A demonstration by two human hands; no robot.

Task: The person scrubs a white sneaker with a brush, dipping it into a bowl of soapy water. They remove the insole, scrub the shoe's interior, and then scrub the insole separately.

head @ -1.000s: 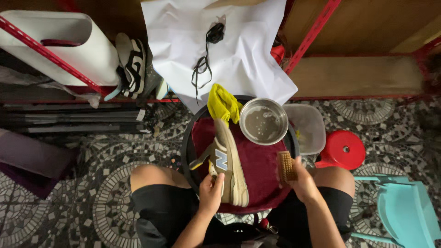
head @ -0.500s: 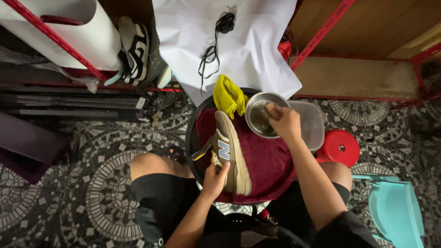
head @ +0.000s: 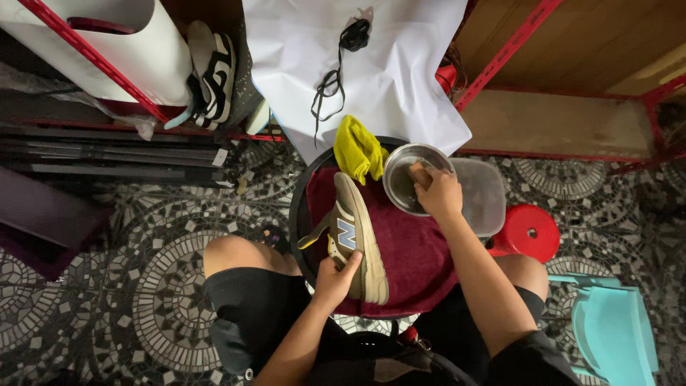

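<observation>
Left hand [head: 336, 275]: fingers closed around the heel of 1 tan sneaker [head: 355, 239], which lies on its side on the maroon towel [head: 414, 254]. Right hand [head: 437, 193]: fingers curled on a small brush [head: 417, 174], dipped in the metal bowl [head: 400, 187] at 1 o'clock. The sneaker likely handles light, its upper soft; grip heel or sole. A yellow cloth [head: 359, 149] sits at 12 o'clock. The clear container [head: 486, 196] and red stool [head: 530, 232] crowd 3 o'clock.

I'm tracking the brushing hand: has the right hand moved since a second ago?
Yes. The right hand has gone from the near edge of the maroon towel up to the metal bowl, away from the body.
</observation>
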